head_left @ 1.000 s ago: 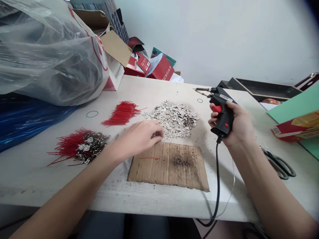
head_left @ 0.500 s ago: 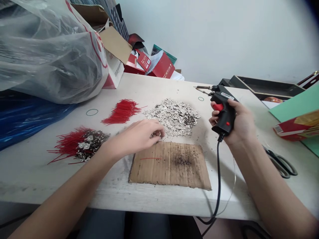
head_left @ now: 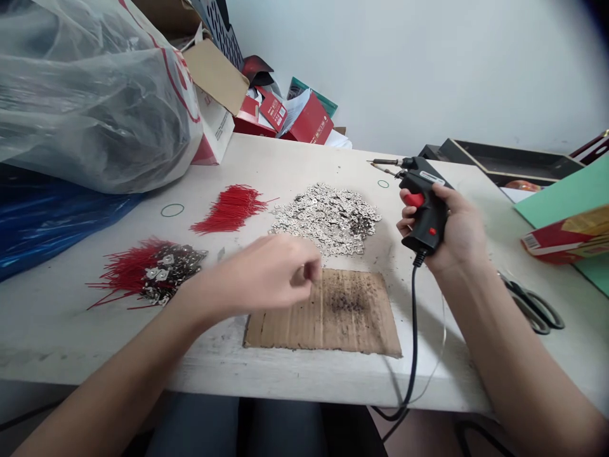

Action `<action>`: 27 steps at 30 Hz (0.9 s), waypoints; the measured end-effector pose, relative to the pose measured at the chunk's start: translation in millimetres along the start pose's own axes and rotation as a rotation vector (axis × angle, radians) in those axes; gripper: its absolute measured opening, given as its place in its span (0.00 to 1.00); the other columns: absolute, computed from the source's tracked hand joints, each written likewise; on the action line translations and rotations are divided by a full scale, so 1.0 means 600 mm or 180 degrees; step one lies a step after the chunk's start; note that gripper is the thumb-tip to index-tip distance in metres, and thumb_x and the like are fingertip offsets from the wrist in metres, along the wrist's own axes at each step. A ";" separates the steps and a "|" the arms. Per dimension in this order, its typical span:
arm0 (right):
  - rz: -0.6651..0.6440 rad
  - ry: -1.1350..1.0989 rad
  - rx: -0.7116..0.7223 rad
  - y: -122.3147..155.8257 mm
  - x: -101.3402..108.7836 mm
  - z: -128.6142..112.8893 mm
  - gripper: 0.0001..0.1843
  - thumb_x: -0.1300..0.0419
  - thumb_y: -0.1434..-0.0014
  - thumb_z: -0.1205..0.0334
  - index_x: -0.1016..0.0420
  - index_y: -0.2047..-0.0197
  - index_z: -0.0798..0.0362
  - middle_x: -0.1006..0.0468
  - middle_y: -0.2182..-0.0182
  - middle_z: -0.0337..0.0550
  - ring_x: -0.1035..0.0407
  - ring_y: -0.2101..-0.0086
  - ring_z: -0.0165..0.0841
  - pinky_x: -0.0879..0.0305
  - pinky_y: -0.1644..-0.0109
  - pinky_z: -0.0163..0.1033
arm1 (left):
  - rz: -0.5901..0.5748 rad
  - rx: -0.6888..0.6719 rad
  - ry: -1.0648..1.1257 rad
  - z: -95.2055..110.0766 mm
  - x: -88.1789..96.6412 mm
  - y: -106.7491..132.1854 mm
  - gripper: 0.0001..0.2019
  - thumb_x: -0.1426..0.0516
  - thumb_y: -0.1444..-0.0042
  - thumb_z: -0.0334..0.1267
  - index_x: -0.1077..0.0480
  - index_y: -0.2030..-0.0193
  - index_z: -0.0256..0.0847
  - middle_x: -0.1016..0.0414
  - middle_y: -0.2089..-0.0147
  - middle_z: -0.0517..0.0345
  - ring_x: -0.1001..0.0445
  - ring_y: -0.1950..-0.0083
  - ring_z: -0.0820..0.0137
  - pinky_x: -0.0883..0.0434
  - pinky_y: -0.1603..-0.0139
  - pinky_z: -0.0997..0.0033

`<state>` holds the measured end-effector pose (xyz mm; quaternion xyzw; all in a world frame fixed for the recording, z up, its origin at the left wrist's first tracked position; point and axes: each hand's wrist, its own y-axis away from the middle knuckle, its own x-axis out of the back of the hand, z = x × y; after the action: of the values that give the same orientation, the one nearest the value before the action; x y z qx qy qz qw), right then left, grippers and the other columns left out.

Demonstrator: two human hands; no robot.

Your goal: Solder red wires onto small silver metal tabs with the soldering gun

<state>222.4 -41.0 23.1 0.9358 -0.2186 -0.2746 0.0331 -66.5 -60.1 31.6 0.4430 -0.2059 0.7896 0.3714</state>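
My right hand (head_left: 459, 235) is wrapped round the grip of a black soldering gun (head_left: 425, 203), its tip pointing left above the table. Over the left part of a scorched cardboard piece (head_left: 352, 330), my left hand (head_left: 271, 273) has its fingers curled into a pinch; whatever they hold is hidden, and the hand is slightly blurred. Just behind the cardboard lies a heap of small silvery metal tabs (head_left: 323, 216). To its left are a stack of red wires (head_left: 231, 208) and, nearer me, a bundle of red wires with metal tabs at their ends (head_left: 164, 273).
A plastic bag (head_left: 95, 95) bulges over the table's left side, beside an open carton (head_left: 216, 76). Scissors (head_left: 535, 308) lie by my right forearm. The gun's black cord (head_left: 413, 343) hangs over the front edge. A red and yellow box (head_left: 568, 235) stands at right.
My left hand has come from the edge of the tab heap towards me, over the cardboard, covering the single red wire seen there before. My right hand holds the soldering gun nearly still.
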 end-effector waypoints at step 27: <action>-0.0195 0.0245 0.0078 0.000 0.004 0.003 0.08 0.40 0.34 0.61 0.19 0.63 0.51 0.19 0.59 0.47 0.36 0.72 0.28 0.36 0.76 0.32 | -0.0439 -0.0228 -0.0404 0.019 -0.038 -0.004 0.07 0.42 0.40 0.39 0.35 0.67 0.41 0.27 0.65 0.61 0.33 0.67 0.70 0.42 0.67 0.62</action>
<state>223.2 -42.0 20.3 0.9522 -0.1917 -0.2367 0.0216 -50.9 -75.0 18.0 0.4917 -0.2261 0.7246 0.4267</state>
